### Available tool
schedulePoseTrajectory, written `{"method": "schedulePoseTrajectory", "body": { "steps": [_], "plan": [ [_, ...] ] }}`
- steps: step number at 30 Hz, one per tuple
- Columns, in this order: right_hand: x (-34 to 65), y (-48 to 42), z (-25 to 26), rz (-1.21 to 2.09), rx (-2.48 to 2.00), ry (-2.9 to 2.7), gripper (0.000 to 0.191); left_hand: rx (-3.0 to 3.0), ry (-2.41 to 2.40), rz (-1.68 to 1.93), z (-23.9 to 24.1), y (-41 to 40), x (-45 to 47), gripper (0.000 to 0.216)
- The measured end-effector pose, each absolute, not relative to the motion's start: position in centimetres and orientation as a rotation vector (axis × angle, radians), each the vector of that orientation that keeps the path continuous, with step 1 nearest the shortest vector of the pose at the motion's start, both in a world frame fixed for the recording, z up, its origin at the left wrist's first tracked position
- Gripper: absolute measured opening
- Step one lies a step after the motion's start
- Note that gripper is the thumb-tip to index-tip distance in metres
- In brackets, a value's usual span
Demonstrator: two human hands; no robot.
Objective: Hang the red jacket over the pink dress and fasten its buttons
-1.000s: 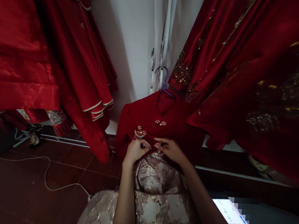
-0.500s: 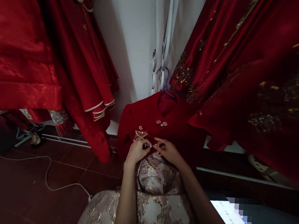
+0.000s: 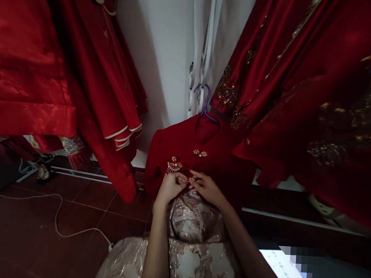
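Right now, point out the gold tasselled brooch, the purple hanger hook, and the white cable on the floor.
gold tasselled brooch [image 3: 173,166]: head view, on its fan-shaped body.
purple hanger hook [image 3: 203,94]: head view, on the curved top.
white cable [image 3: 57,223]: head view, mid-length over the tiles.

Single head-worn view, looking forward and steeply down from close above the hands [image 3: 189,185] at lower centre. Forearms enter from the bottom edge. It faces a white wall [image 3: 165,62] at upper centre, with floor [image 3: 41,231] at lower left and hanging gowns [image 3: 301,100] crowding both sides. No second view.
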State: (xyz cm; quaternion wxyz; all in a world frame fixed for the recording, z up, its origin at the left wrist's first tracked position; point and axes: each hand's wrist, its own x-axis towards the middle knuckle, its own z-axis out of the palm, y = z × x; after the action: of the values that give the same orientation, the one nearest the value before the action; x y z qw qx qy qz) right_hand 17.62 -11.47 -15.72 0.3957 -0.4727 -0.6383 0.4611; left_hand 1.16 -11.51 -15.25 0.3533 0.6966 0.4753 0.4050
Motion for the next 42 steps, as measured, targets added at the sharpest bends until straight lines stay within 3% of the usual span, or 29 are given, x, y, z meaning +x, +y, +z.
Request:
{"method": "schedulePoseTrajectory", "body": {
  "steps": [16,29,42],
  "plan": [
    [17.4,-11.6,-15.2,0.416,-1.457,-2.007,0.04,1.825,1.403,0.983,-14.8,-11.6,1.4,0.017],
    [17.9,-10.5,-17.1,0.47,-1.204,-1.972,0.032,1.855,1.235,0.982,-15.5,-11.5,0.9,0.025],
    [16.5,-11.4,-18.9,0.337,-1.174,-1.725,0.031,1.876,1.253,0.974,-16.3,-10.9,1.0,0.019]
  ]
}}
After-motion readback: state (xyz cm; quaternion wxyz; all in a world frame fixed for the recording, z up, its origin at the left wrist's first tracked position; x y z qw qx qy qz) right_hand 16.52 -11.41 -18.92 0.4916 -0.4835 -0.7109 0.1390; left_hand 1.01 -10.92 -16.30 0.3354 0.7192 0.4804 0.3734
